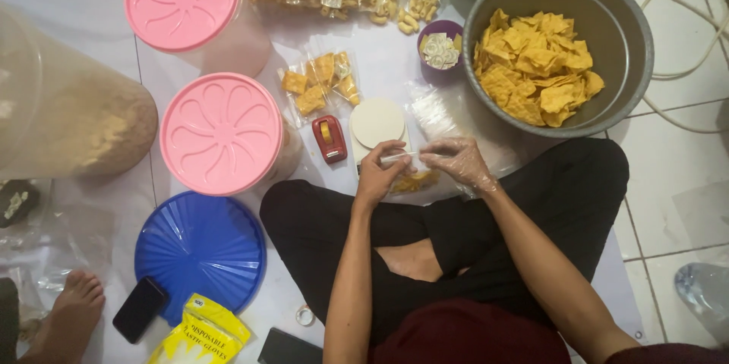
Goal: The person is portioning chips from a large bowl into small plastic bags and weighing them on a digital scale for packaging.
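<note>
From above, the left hand point(377, 172) and the gloved right hand point(458, 161) both pinch the top of a small clear bag of yellow chips point(412, 179), low over the lap, near the big grey bowl point(630, 37).

I see both my forearms reaching up from the bottom of the view toward twelve o'clock, converging above my crossed legs. My left hand point(377, 174) is bare, its fingers curled inward with the thumb and fingertips pinched together, pointing toward three o'clock. My right hand point(459, 162) wears a thin clear glove; its fingers are bent and pinch toward nine o'clock. The two sets of fingertips sit just beside each other, level, knuckles facing up.
</note>
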